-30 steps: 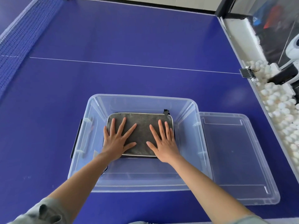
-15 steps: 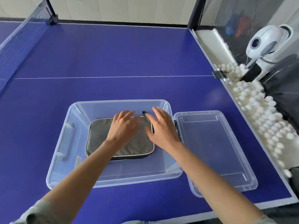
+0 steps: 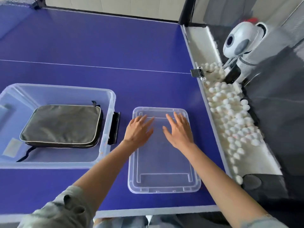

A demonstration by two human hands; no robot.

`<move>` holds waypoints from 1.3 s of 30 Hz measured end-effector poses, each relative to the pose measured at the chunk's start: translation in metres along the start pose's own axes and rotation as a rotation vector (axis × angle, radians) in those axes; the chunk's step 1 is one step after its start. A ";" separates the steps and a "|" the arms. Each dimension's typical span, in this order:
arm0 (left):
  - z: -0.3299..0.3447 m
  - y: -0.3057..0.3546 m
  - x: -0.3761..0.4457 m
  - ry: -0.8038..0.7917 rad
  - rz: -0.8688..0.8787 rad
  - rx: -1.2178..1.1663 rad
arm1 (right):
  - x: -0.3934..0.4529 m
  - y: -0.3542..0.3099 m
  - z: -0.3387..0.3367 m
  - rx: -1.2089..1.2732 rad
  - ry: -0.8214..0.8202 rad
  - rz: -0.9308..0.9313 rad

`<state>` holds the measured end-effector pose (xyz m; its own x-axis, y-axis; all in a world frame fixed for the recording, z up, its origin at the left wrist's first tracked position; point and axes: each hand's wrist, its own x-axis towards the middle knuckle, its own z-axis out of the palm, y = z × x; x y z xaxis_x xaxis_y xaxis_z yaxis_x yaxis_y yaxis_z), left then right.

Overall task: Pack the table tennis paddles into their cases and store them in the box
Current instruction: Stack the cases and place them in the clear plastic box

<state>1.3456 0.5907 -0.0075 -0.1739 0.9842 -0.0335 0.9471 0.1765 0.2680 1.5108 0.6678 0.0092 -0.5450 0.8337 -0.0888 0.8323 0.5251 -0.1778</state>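
On the blue counter (image 3: 98,46): a clear box sits at the left and its lid lies just beside it to the right, both near the front edge.
Box (image 3: 108,102): open-topped, clear plastic, with a black latch handle (image 3: 115,127) on its right wall.
Lid (image 3: 164,171): flat on the counter, apart from the box, not yet fitted.
Cases (image 3: 62,122): grey-green zipped cases with pale piping lie flat inside the box; edges below the top one suggest a stack, though the count is unclear. No paddle shows, so they are presumably zipped inside.
Left hand (image 3: 138,130): grip wide, fingers spread and straight over the lid's far left part, holding nothing; contact cannot be told.
Right hand (image 3: 179,130): grip wide as well, fingers spread over the lid's far right part, nothing held.
Side clutter: white balls (image 3: 230,116) fill a trough along the counter's right edge, beside a white ball machine (image 3: 240,40).
Progress: packing and storing look done; what seems left is lifting the lid onto the box and closing it.
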 end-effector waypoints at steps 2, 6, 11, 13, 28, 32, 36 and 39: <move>0.027 0.005 -0.013 -0.035 -0.122 -0.067 | -0.010 0.024 0.017 0.012 -0.054 0.034; 0.074 0.001 -0.039 -0.108 -0.193 0.046 | -0.023 0.052 0.056 -0.003 -0.131 0.091; 0.097 0.008 -0.039 -0.121 -0.308 0.058 | -0.026 0.073 0.091 0.027 -0.123 0.222; 0.100 0.010 -0.036 -0.117 -0.372 -0.009 | -0.027 0.077 0.097 0.112 -0.124 0.304; 0.090 0.023 -0.018 -0.013 -0.723 -0.374 | 0.000 0.086 0.098 0.685 0.262 0.512; 0.082 0.035 -0.011 0.071 -0.764 -0.379 | 0.005 0.095 0.089 0.850 0.291 0.640; 0.077 0.031 -0.002 0.132 -0.856 -0.526 | 0.010 0.109 0.088 0.836 0.276 0.669; 0.079 0.027 -0.008 0.176 -0.910 -0.576 | 0.008 0.114 0.088 0.820 0.281 0.660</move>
<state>1.3940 0.5892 -0.0761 -0.8252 0.4645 -0.3215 0.1838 0.7589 0.6248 1.5929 0.7193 -0.0983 0.1141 0.9735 -0.1981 0.5742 -0.2273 -0.7865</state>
